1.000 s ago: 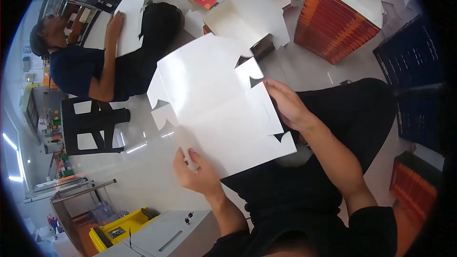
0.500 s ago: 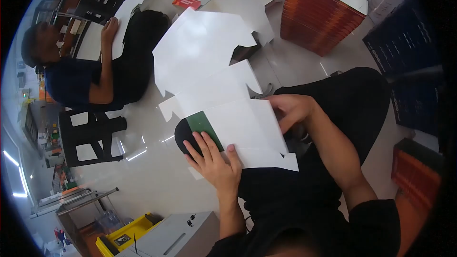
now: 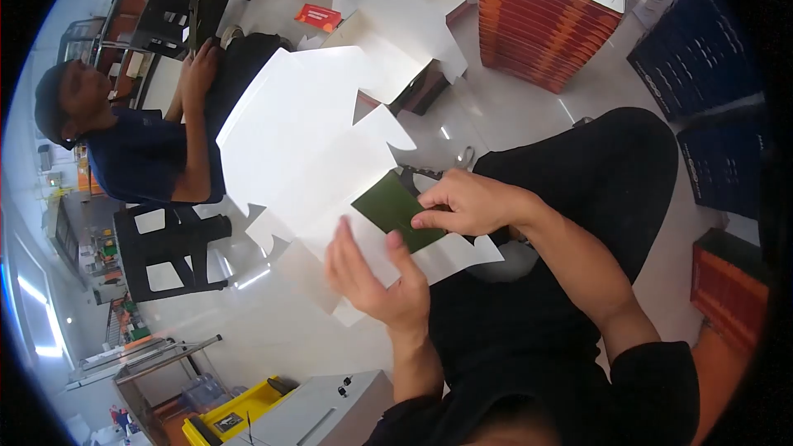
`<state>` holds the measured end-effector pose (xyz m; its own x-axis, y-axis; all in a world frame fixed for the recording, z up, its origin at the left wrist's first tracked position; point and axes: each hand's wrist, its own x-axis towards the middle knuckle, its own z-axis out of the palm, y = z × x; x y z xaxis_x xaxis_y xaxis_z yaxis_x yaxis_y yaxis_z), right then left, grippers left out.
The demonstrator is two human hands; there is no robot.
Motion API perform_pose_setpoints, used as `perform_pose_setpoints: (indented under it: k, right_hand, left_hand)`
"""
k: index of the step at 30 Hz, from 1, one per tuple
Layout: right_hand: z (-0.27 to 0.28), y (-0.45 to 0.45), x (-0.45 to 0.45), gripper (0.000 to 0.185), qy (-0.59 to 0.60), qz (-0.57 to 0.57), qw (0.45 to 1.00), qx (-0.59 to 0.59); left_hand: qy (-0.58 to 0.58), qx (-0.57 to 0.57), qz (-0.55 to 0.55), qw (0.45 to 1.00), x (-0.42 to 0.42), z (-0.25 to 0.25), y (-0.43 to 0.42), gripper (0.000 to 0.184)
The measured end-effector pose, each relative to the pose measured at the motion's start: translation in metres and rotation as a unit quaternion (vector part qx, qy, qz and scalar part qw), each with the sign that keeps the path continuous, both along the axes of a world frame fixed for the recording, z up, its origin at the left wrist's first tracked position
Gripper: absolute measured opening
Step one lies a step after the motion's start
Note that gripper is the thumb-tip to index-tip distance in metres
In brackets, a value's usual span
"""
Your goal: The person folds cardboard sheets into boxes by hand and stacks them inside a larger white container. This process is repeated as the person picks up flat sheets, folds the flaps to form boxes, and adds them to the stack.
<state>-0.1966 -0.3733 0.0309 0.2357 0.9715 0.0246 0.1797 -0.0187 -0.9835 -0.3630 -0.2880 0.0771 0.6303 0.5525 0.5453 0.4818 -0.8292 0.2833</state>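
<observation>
Right hand (image 3: 471, 202), center of frame: thumb and fingers pinched together on edge of green flap (image 3: 395, 208), smooth, flat, four-sided. Left hand (image 3: 376, 277), just lower left: fingers spread, thumb apart; contact with card unclear. White card sheet (image 3: 301, 128), glossy, notched, angular, spans center to upper left. Beyond, upper right: red-orange stack (image 3: 541, 29), thin layered edges.
</observation>
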Motion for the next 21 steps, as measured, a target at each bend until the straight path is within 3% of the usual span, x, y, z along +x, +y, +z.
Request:
perform_pose_setpoints:
  k: [2,4,5,6,8,9,10,12,13,14,16,17,18,19,21]
  right_hand:
    - [0.006,-0.003,-0.001,0.037,0.023,0.002,1.0,0.011]
    - [0.007,-0.006,0.002,0.037,0.024,-0.007,0.999,0.02]
    - [0.007,-0.006,0.005,0.039,0.065,-0.01,0.997,0.029]
    - [0.006,-0.006,0.008,0.042,0.108,-0.012,0.993,0.04]
    - [0.002,-0.006,0.017,0.036,0.129,-0.015,0.991,0.019]
    - [0.001,-0.005,0.021,0.032,0.147,-0.015,0.989,-0.004]
    - [0.001,-0.003,0.019,0.032,0.143,-0.01,0.99,0.002]
    - [0.001,-0.001,0.014,0.034,0.362,-0.086,0.925,0.079]
    - [0.002,-0.003,0.023,0.04,0.412,-0.019,0.902,0.127]
    - [0.004,-0.009,0.022,0.043,0.443,-0.008,0.88,0.172]
    - [0.02,-0.014,0.011,0.044,0.447,-0.014,0.857,0.257]
    - [0.023,-0.012,0.009,0.044,0.444,-0.012,0.858,0.259]
    - [0.026,-0.01,0.007,0.044,0.229,-0.084,0.92,0.306]
    - [0.028,-0.008,0.005,0.045,0.002,-0.151,0.93,0.336]
    - [0.033,-0.01,0.0,0.045,-0.066,-0.179,0.922,0.336]
  left_hand:
    - [-0.003,-0.044,-0.036,0.998,0.016,0.007,-0.004,0.064]
    - [-0.098,-0.315,0.002,0.944,0.028,0.015,-0.008,0.064]
    - [-0.152,-0.342,-0.015,0.927,0.027,0.008,0.002,0.051]
    - [-0.149,-0.34,-0.017,0.928,0.026,0.007,0.013,0.051]
    - [-0.114,-0.53,-0.091,0.835,0.025,0.01,0.032,0.037]
    - [-0.147,-0.52,-0.121,0.832,0.032,0.013,0.031,0.024]
    - [-0.152,-0.514,-0.121,0.836,0.037,0.014,0.032,0.024]
    - [-0.224,-0.498,-0.091,0.833,0.046,0.018,0.035,0.021]
    - [-0.282,-0.49,-0.067,0.822,0.051,0.024,0.035,0.02]
    - [-0.284,-0.486,-0.069,0.823,0.055,0.029,0.036,0.02]
    - [-0.443,-0.469,-0.103,0.758,0.061,0.038,0.04,0.02]
    - [-0.461,-0.465,-0.12,0.746,0.059,0.036,0.045,0.021]
    - [-0.463,-0.464,-0.121,0.746,0.059,0.036,0.045,0.021]
    - [-0.485,-0.471,-0.127,0.726,0.059,0.036,0.043,0.021]
    - [-0.509,-0.475,-0.13,0.706,0.057,0.036,0.035,0.021]
